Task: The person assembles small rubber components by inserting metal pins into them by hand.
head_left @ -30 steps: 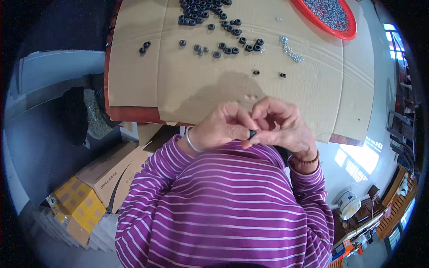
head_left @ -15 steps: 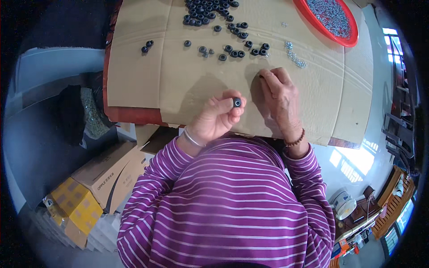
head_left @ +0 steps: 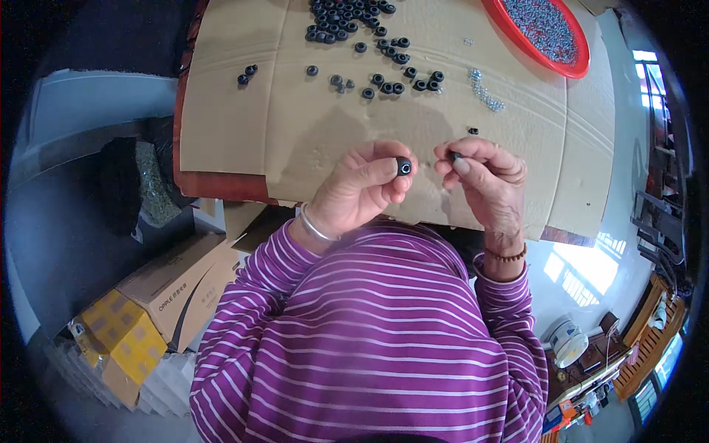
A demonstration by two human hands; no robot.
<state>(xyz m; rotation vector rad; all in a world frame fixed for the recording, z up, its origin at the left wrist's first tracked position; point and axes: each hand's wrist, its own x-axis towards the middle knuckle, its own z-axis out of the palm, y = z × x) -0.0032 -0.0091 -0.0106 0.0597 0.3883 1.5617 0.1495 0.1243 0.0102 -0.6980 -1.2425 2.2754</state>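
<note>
Between the thumb and fingers of my left hand (head_left: 356,183) is a round black knob-like part (head_left: 403,167), its pale-rimmed centre hole turned towards me. Just to the right, my right hand (head_left: 493,179) pinches a small dark piece (head_left: 454,156), mostly covered by the fingertips. The hands are close together but apart, above the cardboard sheet (head_left: 310,136). Beyond my right hand lies one small black piece (head_left: 473,131). Farther off are scattered black round parts (head_left: 387,88) and a dense pile of them (head_left: 336,22).
A red tray (head_left: 578,68) full of tiny silvery pieces stands at the far right. A line of small shiny metal pieces (head_left: 484,90) lies nearer. Cardboard boxes (head_left: 181,284) stand on the floor to the left, beside the table.
My right hand has drawn back from the cardboard towards my left hand, now with a small dark piece in its pinch. A small black piece shows where that hand was. My left hand shifted slightly right.
</note>
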